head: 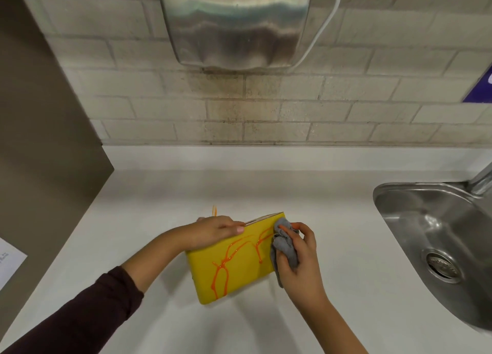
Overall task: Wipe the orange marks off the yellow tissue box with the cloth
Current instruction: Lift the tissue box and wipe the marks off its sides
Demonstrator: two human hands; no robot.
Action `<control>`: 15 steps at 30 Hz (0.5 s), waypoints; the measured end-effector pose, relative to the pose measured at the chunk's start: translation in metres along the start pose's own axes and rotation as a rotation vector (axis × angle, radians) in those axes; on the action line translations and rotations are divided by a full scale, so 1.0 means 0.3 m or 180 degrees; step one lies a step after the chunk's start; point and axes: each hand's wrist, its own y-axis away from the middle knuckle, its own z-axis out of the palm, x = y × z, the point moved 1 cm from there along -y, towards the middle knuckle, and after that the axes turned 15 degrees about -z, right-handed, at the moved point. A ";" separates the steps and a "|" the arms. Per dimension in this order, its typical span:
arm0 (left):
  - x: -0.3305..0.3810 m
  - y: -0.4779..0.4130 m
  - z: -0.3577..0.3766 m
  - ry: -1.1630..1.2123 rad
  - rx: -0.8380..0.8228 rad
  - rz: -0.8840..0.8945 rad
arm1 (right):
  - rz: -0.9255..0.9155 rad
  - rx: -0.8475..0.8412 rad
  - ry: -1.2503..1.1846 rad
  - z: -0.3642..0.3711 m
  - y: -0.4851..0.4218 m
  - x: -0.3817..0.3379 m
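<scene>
A yellow tissue box [239, 271] stands tilted on the white counter, its broad face toward me. Orange marks [226, 260] run in wavy lines across that face. My left hand [213, 231] grips the box's top left edge, thumb lying along the rim. My right hand [298, 258] holds a crumpled grey cloth [285, 247] and presses it against the box's upper right part, over the end of an orange line.
A small orange streak [214, 210] lies on the counter [149, 220] just behind the box. A steel sink [436, 236] with a drain and tap sits at the right. A metal hand dryer [234, 23] hangs on the brick wall above. A brown panel stands at the left.
</scene>
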 end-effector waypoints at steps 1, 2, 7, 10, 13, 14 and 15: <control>-0.003 0.003 0.007 0.0196 -0.0021 0.0080 | 0.0019 0.0064 -0.0075 0.007 -0.001 0.003; -0.001 0.007 0.012 0.0321 -0.0020 0.0124 | 0.0058 0.0140 -0.0120 0.018 -0.003 0.006; 0.017 0.011 0.019 0.0435 -0.0039 0.0077 | -0.0096 0.0243 0.0167 0.073 -0.022 0.005; 0.016 0.009 0.016 0.0522 -0.0017 0.0062 | -0.0582 -0.0174 0.0364 0.083 -0.015 0.009; 0.009 0.010 0.015 0.0575 -0.0006 0.0090 | -0.0782 -0.0254 0.0402 0.039 -0.020 0.036; 0.008 0.011 0.015 0.0592 -0.0011 0.0082 | -0.0752 -0.0156 0.0420 0.026 -0.030 0.043; 0.008 0.011 0.014 0.0608 -0.0018 0.0069 | -0.0677 -0.0025 0.0421 0.021 -0.039 0.048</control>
